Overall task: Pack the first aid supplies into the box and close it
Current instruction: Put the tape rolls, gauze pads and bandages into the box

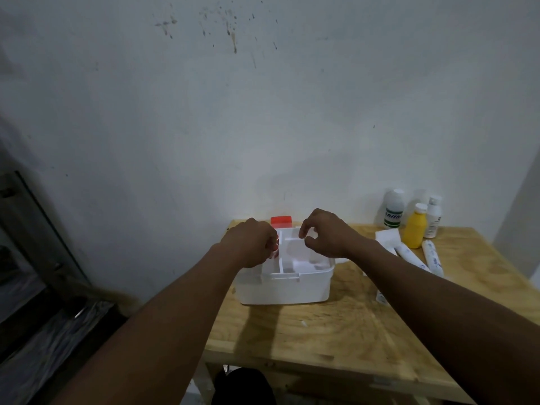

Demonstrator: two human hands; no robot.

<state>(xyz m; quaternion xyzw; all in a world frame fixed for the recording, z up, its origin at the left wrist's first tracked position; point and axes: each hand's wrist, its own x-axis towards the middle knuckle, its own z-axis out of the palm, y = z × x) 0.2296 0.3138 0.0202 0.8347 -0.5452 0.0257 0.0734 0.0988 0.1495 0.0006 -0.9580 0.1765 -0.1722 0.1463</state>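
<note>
Here, one open white plastic box [286, 285] sits on the wooden worktop [336, 331], directly beneath my fingers. Right of my right hand [327, 235] stand three bottles: a green-labelled white bottle [394, 207], a yellow bottle [415, 226] and a small white bottle [433, 216]. Beside them lie two white tubes [409, 255] [433, 258] and one white square pad [387, 238]. My left hand [251, 241] curls tightly over the box's left compartment, half hiding something red and white; I cannot tell whether it grips. My right thumb and forefinger nearly meet above the far rim, contact unclear.
</note>
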